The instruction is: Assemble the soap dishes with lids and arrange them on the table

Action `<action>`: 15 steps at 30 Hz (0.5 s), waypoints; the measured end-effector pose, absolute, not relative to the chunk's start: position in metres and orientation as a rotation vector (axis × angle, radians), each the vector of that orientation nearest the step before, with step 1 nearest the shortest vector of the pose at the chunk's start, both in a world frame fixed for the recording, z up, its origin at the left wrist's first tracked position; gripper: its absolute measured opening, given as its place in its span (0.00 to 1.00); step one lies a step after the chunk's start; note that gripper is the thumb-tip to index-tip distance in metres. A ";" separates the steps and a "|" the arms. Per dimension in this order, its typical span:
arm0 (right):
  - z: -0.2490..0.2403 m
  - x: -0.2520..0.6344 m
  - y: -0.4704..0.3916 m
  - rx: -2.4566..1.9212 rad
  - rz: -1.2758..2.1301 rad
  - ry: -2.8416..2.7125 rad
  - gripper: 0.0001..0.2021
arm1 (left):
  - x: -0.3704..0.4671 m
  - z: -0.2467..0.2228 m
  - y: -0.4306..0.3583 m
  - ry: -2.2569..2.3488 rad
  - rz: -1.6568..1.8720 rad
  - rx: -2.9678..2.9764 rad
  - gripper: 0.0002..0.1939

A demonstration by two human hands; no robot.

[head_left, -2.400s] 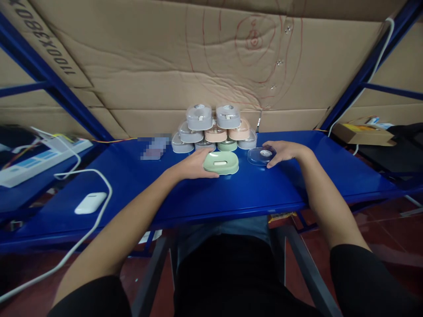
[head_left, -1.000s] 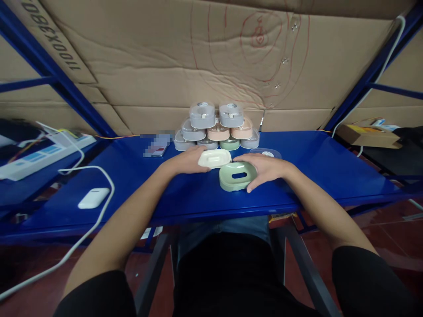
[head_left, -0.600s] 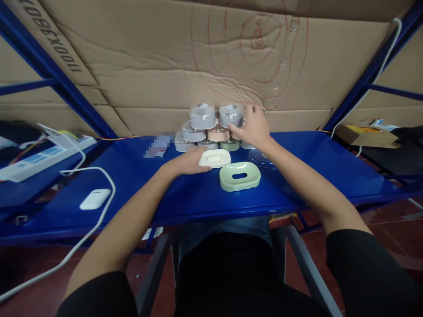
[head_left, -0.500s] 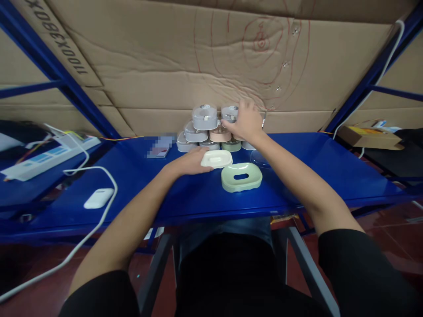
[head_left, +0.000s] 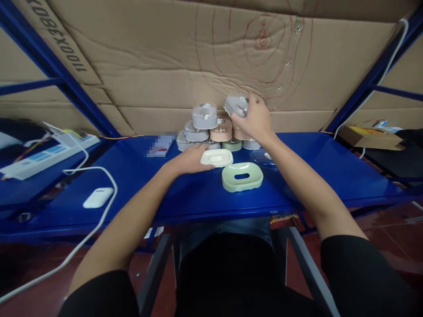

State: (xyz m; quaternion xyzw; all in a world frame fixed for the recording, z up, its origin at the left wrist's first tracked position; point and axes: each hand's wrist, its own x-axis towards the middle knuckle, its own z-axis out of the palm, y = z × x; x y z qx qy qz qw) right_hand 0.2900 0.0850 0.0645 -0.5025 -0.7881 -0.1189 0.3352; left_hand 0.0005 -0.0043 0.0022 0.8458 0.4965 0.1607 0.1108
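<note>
My right hand (head_left: 254, 118) is closed on a grey soap box with a clear lid (head_left: 235, 105), tilted and lifted above the stack at the back. Beside it, another grey soap box (head_left: 204, 116) tops the left of the stack, over pinkish, grey and green ones. My left hand (head_left: 191, 159) grips the left end of a cream soap tray (head_left: 217, 157), low over the blue table. In front lies a light green soap dish (head_left: 242, 177) with an oval slot. A clear lid (head_left: 263, 157) rests on the table, partly behind my right forearm.
On the blue table (head_left: 198, 198) a phone (head_left: 161, 146) lies left of the stack. A white earphone case (head_left: 98, 197) and a white cable (head_left: 109, 207) are at the left, near a power strip (head_left: 49, 156). Cardboard (head_left: 158, 66) stands behind the table.
My right hand has raised the grey soap box off the top right of the stack and tilted it. The left hand has stayed at the cream tray.
</note>
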 end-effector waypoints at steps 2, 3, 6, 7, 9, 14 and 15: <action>0.063 0.310 0.069 -1.188 -0.247 -1.966 0.39 | 0.003 0.011 -0.012 1.489 0.451 2.505 0.43; 0.060 0.319 0.060 -1.137 -0.220 -1.927 0.39 | 0.004 0.015 -0.014 1.493 0.448 2.509 0.43; 0.045 0.351 0.039 -1.086 -0.210 -1.894 0.39 | 0.007 0.019 -0.018 1.500 0.441 2.510 0.45; 0.038 0.363 0.037 -1.126 -0.222 -1.867 0.39 | 0.007 0.018 -0.017 1.498 0.433 2.511 0.46; 0.025 0.392 0.040 -1.273 -0.251 -1.769 0.39 | 0.006 0.013 -0.014 1.485 0.412 2.517 0.47; 0.009 0.455 0.072 -1.517 -0.280 -1.524 0.40 | 0.002 0.000 -0.004 1.480 0.405 2.540 0.45; 0.010 0.457 0.076 -1.501 -0.283 -1.535 0.40 | 0.001 -0.002 -0.002 1.482 0.412 2.540 0.44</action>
